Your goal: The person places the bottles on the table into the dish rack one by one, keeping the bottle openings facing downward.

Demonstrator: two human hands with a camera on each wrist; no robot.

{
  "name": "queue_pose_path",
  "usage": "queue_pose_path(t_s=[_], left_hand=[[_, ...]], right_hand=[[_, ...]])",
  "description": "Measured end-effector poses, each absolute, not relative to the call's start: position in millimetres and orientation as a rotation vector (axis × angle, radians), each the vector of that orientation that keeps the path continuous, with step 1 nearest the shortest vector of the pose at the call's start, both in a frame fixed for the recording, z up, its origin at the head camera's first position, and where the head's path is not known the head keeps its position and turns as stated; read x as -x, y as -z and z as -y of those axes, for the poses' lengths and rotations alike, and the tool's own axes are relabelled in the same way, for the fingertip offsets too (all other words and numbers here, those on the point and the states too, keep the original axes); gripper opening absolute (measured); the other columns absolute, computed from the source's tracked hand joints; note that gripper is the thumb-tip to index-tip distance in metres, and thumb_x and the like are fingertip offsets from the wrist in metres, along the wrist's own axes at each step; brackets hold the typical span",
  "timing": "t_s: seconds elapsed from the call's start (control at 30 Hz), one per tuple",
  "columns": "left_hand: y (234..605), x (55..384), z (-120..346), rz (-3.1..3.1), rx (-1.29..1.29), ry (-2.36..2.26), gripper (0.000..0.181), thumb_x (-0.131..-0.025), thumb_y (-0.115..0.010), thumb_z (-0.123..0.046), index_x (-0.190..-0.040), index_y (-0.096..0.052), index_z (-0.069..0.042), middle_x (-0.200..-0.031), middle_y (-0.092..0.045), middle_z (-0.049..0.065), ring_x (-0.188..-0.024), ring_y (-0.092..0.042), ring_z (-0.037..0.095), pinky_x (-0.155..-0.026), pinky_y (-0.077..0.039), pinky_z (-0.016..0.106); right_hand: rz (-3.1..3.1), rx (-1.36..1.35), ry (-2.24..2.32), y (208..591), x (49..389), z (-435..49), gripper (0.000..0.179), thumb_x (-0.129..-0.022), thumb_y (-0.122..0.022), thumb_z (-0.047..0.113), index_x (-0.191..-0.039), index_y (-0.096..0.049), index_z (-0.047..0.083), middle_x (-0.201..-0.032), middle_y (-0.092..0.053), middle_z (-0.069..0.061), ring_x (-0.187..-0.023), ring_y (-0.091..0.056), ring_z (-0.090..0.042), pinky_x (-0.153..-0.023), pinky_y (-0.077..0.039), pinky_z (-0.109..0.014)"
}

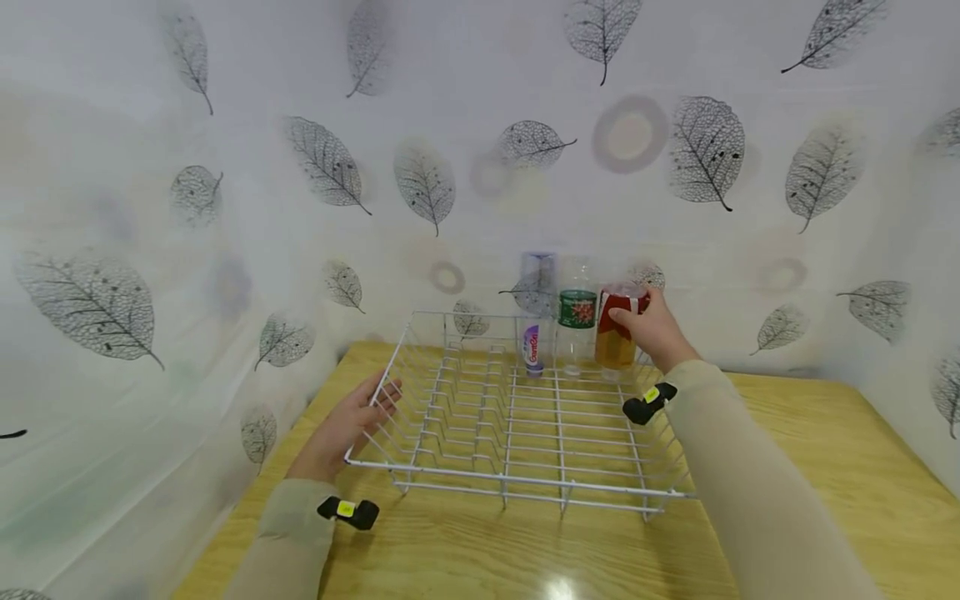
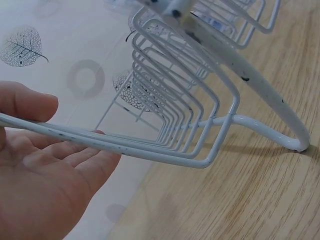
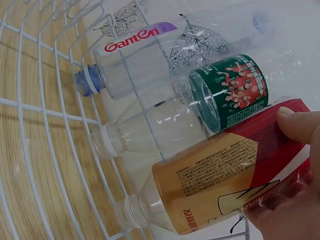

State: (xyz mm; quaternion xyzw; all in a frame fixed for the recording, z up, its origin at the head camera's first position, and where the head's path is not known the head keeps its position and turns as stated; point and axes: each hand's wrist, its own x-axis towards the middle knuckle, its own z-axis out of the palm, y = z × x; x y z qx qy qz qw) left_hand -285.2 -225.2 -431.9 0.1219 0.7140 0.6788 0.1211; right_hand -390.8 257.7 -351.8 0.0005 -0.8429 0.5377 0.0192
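My right hand (image 1: 651,329) grips a plastic bottle with a red and orange label (image 3: 215,172) near its upturned base. Its neck points down at the wires along the far right side of a white wire dish rack (image 1: 536,479). Left of it, also neck down, stand a clear bottle with a green label (image 3: 230,92) and a clear Ganten bottle with a blue cap (image 3: 90,80). At the rack's left side is my left hand (image 1: 352,425), its fingers (image 2: 95,167) extended behind the side wires and its thumb above them.
The rack stands on a yellowish wood-grain table (image 1: 450,550), with more tabletop to its right. A pale curtain (image 1: 480,208) printed with dark leaves hangs behind the table and down its left side, close behind the bottles.
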Motion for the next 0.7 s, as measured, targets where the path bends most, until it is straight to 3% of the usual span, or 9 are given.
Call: queue_pose_path(t_s=[0.2,0.43,0.7], left_hand=[[431.3,284.9,221.5,-2.100,-0.321,-1.976,0.076,-0.100,-0.037,0.006,-0.164,0.000,-0.012,-0.164,-0.018,0.024,-0.147,-0.022,0.045,-0.120,-0.019,0.055],[431.7,284.8,217.7,-2.070,-0.345,-1.992,0.074,-0.100,-0.034,0.008,-0.163,0.001,-0.009,-0.164,-0.016,0.024,-0.147,-0.021,0.045,-0.120,-0.018,0.054],[433.0,286.7,222.0,-2.133,-0.329,-1.949,0.073,-0.102,-0.037,0.005,-0.164,-0.001,-0.009,-0.163,-0.017,0.026,-0.147,-0.022,0.045,-0.120,-0.019,0.053]], right_hand=[[2.618,0.002,-1.708,355.2,394.0,-262.8,0.089,-0.104,-0.057,0.034,-0.162,0.004,0.005,-0.161,-0.021,-0.029,-0.143,-0.030,-0.045,-0.115,-0.032,-0.054],[2.658,-0.084,-1.744,361.8,392.4,-270.5,0.076,-0.109,-0.046,0.036,-0.163,-0.002,0.005,-0.162,-0.023,-0.026,-0.147,-0.028,-0.040,-0.117,-0.029,-0.052],[2.645,-0.046,-1.711,359.0,390.1,-269.1,0.082,-0.107,-0.048,0.039,-0.163,0.004,0.008,-0.166,-0.012,-0.023,-0.151,-0.018,-0.040,-0.118,-0.023,-0.055]])
